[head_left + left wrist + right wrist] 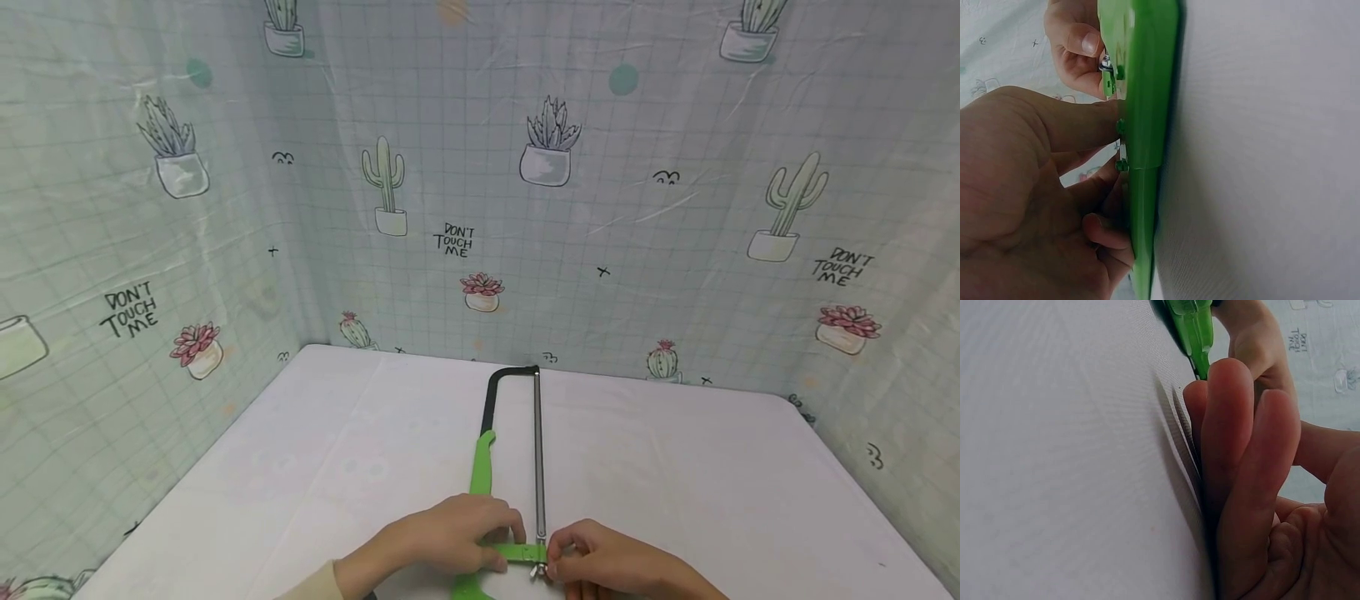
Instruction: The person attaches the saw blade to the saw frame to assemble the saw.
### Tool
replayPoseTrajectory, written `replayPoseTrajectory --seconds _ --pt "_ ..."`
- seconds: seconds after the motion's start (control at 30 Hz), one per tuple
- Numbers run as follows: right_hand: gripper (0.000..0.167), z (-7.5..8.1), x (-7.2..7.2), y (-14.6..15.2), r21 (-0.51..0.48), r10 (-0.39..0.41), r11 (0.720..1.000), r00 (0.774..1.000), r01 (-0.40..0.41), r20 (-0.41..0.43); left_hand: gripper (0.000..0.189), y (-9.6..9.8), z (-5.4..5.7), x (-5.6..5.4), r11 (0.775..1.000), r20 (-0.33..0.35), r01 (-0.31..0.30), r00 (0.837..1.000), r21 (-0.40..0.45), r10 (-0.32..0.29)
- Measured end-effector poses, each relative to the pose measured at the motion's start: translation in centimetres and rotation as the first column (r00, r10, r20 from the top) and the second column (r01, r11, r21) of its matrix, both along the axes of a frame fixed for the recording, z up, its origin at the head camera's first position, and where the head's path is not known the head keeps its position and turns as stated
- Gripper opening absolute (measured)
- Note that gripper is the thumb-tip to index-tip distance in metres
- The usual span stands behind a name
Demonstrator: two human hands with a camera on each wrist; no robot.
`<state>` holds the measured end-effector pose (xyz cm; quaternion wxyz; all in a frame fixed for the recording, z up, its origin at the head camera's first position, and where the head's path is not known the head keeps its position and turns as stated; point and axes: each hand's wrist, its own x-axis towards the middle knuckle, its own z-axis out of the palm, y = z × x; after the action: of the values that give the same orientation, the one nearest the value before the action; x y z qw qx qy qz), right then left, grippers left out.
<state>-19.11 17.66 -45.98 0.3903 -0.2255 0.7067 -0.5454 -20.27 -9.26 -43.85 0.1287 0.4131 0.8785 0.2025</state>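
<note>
A hacksaw with a black front frame (489, 408) and a green handle (482, 471) lies flat on the table, its metal blade (538, 458) along the right side. My left hand (450, 533) reaches over the handle and holds the short green crossbar (521, 552) between thumb and fingers. At that bar's right end sits a small silver wing nut (537, 572). Thumb and index finger of my right hand (611, 560) pinch at the wing nut; in the left wrist view they close on this metal fitting (1106, 62). In the right wrist view, other fingers (1229, 419) rest low by the tabletop.
A white-covered table (675, 467) carries the saw. Behind it and at both sides hangs a curtain (487, 167) printed with cacti and lettering, meeting the table's back edge close to the saw's far end.
</note>
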Motion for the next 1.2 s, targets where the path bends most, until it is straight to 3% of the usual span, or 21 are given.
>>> replayPoseTrajectory --seconds 0.27,0.8,1.0,1.2 --pt "0.034 0.16 0.18 -0.07 0.022 -0.006 1.000 0.999 0.006 -0.034 0.023 0.13 -0.05 0.04 1.000 0.005 -0.013 1.000 -0.006 0.013" --pt "0.038 -0.07 -0.18 0.33 -0.045 0.032 0.999 0.999 -0.031 0.026 0.026 0.13 0.24 0.12 1.000 0.027 -0.013 1.000 -0.007 0.013" --pt "0.025 0.02 -0.07 0.23 -0.055 0.022 0.998 0.998 -0.019 0.053 0.025 0.09 0.11 0.00 1.000 0.019 -0.003 1.000 0.004 0.003" --pt "0.016 -0.08 0.06 0.17 -0.026 0.012 1.000 1.000 -0.011 0.018 0.025 0.06 -0.11 -0.02 1.000 0.019 -0.007 1.000 0.009 0.007"
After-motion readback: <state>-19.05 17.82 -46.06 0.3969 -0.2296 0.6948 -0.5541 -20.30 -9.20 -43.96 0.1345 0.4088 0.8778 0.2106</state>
